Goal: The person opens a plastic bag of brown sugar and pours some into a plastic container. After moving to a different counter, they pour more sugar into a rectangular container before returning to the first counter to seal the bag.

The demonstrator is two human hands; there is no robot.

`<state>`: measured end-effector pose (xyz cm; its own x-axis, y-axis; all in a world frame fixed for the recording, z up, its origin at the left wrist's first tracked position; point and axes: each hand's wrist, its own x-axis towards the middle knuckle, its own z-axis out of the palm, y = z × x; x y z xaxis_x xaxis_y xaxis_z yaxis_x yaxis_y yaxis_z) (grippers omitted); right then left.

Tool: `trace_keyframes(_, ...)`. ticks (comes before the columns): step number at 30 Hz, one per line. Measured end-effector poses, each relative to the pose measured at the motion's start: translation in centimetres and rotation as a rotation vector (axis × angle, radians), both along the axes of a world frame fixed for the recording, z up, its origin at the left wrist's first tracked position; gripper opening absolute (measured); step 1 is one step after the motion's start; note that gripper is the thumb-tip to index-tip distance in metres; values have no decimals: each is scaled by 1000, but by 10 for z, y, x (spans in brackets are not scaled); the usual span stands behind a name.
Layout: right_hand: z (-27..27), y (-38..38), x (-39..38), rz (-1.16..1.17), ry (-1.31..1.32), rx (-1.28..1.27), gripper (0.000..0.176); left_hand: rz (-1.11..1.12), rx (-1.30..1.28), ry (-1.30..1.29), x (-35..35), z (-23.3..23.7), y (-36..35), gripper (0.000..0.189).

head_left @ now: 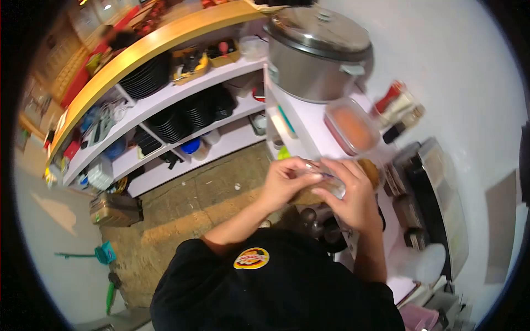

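In front of my chest, my left hand (pixel 290 181) and my right hand (pixel 352 190) meet, fingertips pinched close together. Between them is a small clear plastic piece (pixel 334 183) with a darker mark near its top; its exact kind is hard to make out. Most of it sits in the curl of my right fingers, while my left thumb and forefinger pinch at its left side. Just beyond my right hand stands a lidded clear tub (pixel 351 126) with orange-pink contents. A round brown item (pixel 369 173) is partly hidden behind that hand.
A large steel lidded pot (pixel 319 55) stands on the white counter at the back. Squeeze bottles (pixel 398 105) line the wall to the right, near a black-framed case (pixel 436 204). Left, curved shelves (pixel 160 140) hold stacked black trays. A metal can (pixel 115 209) sits on the floor.
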<state>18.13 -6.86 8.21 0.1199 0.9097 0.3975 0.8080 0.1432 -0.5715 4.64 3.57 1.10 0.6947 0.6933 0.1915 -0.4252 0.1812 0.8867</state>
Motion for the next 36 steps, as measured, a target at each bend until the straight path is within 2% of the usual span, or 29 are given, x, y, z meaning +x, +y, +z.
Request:
trace_keyframes(2, 2, 11, 2, 84, -63, -115, 26, -54, -48, -95, 1, -5, 1, 6)
trace_keyframes(4, 1, 23, 9, 193, -130, -213, 15, 77, 58, -48, -3, -12, 5, 7)
trace_keyframes(5, 0, 28, 9, 232, -155, -186, 14, 139, 109, -27, -5, -17, 8, 7)
trace_keyframes(6, -1, 34, 8, 272, -182, -156, 13, 111, 37, -48, -8, -21, 11, 11)
trace_keyframes(9, -4, 48, 2, 324, -271, -126, 17, 217, 324, 50, -22, -28, 31, 18)
trace_keyframes(10, -2, 52, -3, 321, -296, -120, 18, 236, 466, 129, -33, -31, 40, 32)
trace_keyframes(13, -2, 56, -8, 315, -304, -56, 20, 403, 162, 154, -61, -56, 41, 42)
trace_keyframes(16, 12, 61, -4, 278, -274, -30, 21, 423, -721, -56, -88, -99, 31, 48)
trace_keyframes(19, 24, 64, -1, 280, -190, 10, 21, 121, -744, 104, -78, -129, 3, 48)
trace_keyframes(21, 34, 65, 1, 268, -131, -3, 21, -159, -889, -95, -55, -150, -12, 59)
trace_keyframes(23, 52, 65, 3, 229, -91, -64, 19, -451, -921, -343, -30, -135, -12, 71)
trace_keyframes(26, 52, 68, 24, 143, -164, 4, 21, -648, -917, -676, 6, -100, -4, 64)
trace_keyframes(27, 50, 68, 29, 104, -168, 19, 22, -601, -888, -616, 10, -97, 3, 71)
trace_keyframes(28, 50, 67, 32, 84, -7, 43, 28, -560, -868, -554, 16, -95, 8, 78)
trace_keyframes(29, 48, 65, 39, 82, 37, 50, 29, -529, -859, -490, 25, -95, 7, 86)
trace_keyframes(34, 21, 42, 107, -34, 140, -37, 32, -384, -565, -179, 40, -100, 37, 77)
trace_keyframes(36, 6, 29, 125, -46, 249, -33, 32, -301, -479, -45, 41, -78, 44, 71)
